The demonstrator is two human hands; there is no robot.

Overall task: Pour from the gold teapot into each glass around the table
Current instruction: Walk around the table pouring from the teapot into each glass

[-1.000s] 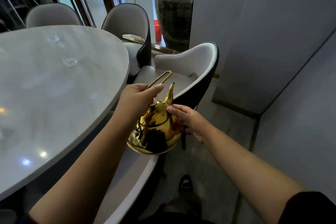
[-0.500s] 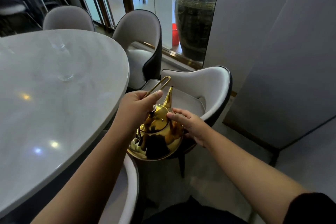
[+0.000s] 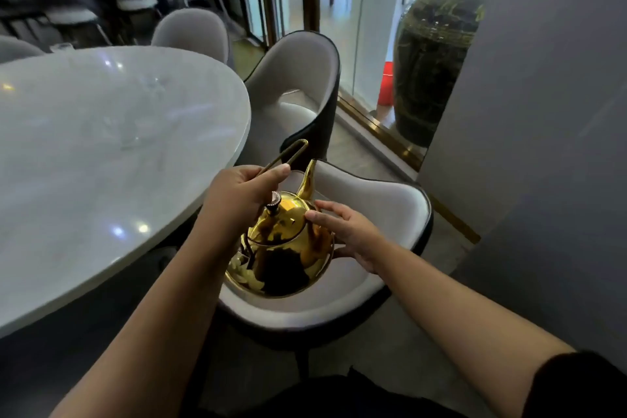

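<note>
My left hand [image 3: 241,194] sits at the centre of the frame, fingers curled round the thin wire handle [image 3: 289,152] of the gold teapot [image 3: 283,260], thumb laid along the wire; the loop of the handle sticks out past my knuckles toward the top of the frame. My right hand [image 3: 351,236] lies just right of it, fingers nearly straight and spread, fingertips touching the pot's shoulder beside the lid [image 3: 276,226]; it steadies the pot and grips nothing. The teapot hangs below my left hand, upright or close to it, its dark knob [image 3: 273,208] just under my palm and its spout [image 3: 308,181] pointing up and away from me; it touches neither table nor seat as far as I can see. Directly beneath it is a grey upholstered chair [image 3: 390,214] with a dark outer shell. To the left, the pale marble table [image 3: 101,180] fills that side of the frame, its rounded edge near the pot; a faint clear shape lies on its top, too blurred for me to call a glass. Beyond, a second chair [image 3: 298,71] and a third [image 3: 190,30] stand round the table's far curve. At upper right a large dark ceramic jar [image 3: 434,61] stands behind glass; a grey wall [image 3: 543,112] fills the right side.
</note>
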